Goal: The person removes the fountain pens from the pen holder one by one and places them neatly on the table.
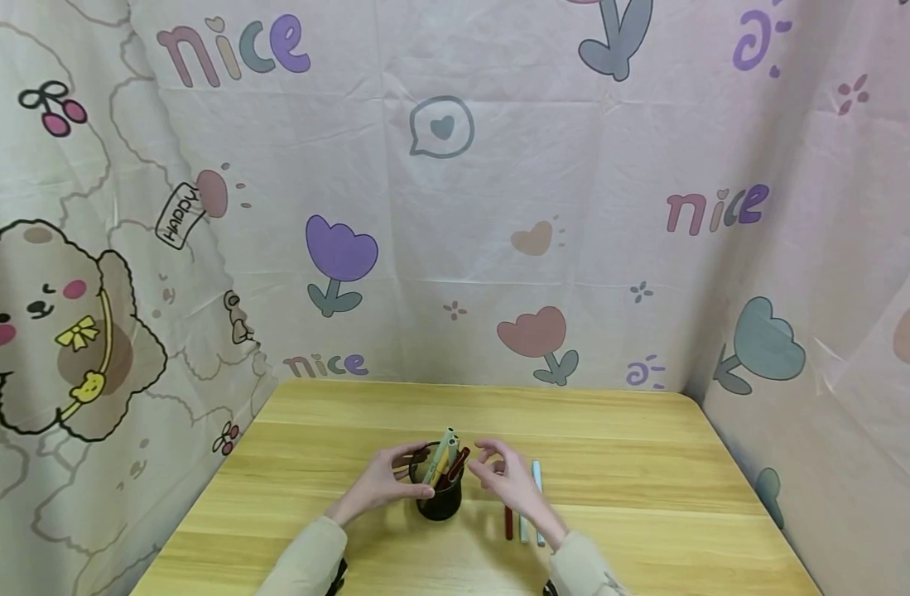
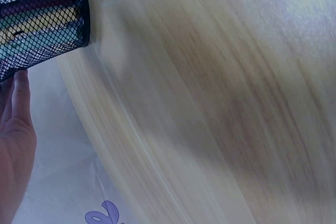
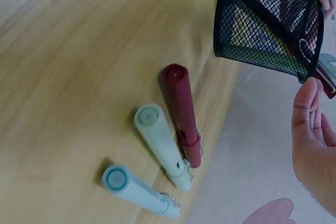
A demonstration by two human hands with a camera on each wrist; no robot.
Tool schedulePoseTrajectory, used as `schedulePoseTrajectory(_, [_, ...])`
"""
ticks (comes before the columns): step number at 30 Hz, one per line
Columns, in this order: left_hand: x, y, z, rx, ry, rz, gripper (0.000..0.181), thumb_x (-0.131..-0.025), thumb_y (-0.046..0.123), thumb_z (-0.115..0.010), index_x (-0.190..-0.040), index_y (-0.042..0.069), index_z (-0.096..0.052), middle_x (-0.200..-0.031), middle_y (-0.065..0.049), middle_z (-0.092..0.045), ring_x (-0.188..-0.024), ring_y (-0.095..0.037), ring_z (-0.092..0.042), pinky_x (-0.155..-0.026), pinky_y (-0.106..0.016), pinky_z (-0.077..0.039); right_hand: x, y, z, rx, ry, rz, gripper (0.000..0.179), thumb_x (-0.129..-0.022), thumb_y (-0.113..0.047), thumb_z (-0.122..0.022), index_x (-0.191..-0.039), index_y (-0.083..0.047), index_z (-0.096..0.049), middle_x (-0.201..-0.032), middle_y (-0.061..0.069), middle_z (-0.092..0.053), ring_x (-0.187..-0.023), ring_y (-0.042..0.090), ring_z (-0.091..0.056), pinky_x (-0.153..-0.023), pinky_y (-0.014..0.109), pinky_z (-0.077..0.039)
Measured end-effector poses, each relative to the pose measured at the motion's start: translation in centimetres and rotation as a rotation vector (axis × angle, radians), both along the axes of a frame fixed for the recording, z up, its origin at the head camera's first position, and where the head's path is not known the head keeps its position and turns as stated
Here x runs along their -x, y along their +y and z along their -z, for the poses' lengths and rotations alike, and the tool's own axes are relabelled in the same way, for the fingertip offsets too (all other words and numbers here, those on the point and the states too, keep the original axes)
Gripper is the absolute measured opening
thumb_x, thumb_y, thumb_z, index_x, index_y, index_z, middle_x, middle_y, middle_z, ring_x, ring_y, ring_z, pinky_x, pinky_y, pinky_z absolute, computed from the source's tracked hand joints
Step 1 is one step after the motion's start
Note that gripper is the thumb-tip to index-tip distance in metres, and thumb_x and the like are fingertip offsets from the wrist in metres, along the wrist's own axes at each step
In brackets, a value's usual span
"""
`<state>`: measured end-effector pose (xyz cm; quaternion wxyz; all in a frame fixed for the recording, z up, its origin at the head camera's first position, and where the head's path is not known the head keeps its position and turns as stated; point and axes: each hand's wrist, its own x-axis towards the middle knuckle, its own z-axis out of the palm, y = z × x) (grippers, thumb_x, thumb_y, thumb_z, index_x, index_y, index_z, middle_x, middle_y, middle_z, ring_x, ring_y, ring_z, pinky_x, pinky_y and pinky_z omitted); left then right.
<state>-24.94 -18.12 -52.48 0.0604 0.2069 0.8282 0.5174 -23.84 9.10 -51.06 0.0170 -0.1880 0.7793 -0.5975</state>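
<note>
A black mesh pen holder (image 1: 440, 503) stands upright on the table with several pens inside, among them pale green, yellow and dark red ones. My left hand (image 1: 383, 478) holds it at the rim, thumb in front and fingers behind. My right hand (image 1: 512, 480) is just right of the rim, its fingers loosely bent beside a dark red pen (image 1: 458, 465) leaning in the holder. Nothing shows between the right hand's fingers. In the right wrist view, a dark red pen (image 3: 181, 108), a mint green pen (image 3: 160, 142) and a light blue pen (image 3: 136, 190) lie side by side.
The wooden table (image 1: 335, 422) has its far edge against a printed cloth backdrop (image 1: 455, 207). Cloth also hangs along the left and right sides. The three loose pens lie under and beside the right forearm.
</note>
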Motion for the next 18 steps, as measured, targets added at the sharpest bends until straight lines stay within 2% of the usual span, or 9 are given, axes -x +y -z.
schedulePoseTrajectory(7, [0.0, 0.0, 0.1, -0.013, 0.001, 0.011, 0.082, -0.080, 0.024, -0.087, -0.147, -0.001, -0.047, -0.150, -0.031, -0.046, -0.131, -0.053, -0.052, -0.107, -0.058, -0.050, 0.4, -0.8, 0.1, 0.000, -0.046, 0.004, 0.048, -0.096, -0.023, -0.069, -0.133, 0.003, -0.056, -0.108, 0.016, -0.062, -0.066, 0.005, -0.059, -0.059, 0.029, -0.062])
schedulePoseTrajectory(18, [0.0, 0.0, 0.1, -0.020, 0.004, 0.019, 0.082, -0.080, 0.024, -0.086, -0.147, -0.001, -0.046, -0.150, -0.031, -0.046, -0.131, -0.053, -0.052, -0.108, -0.057, -0.050, 0.7, -1.6, 0.3, 0.011, -0.027, 0.013, 0.034, -0.095, -0.021, -0.070, -0.119, 0.001, -0.061, -0.099, 0.011, -0.061, -0.058, 0.009, -0.058, -0.048, 0.020, -0.052])
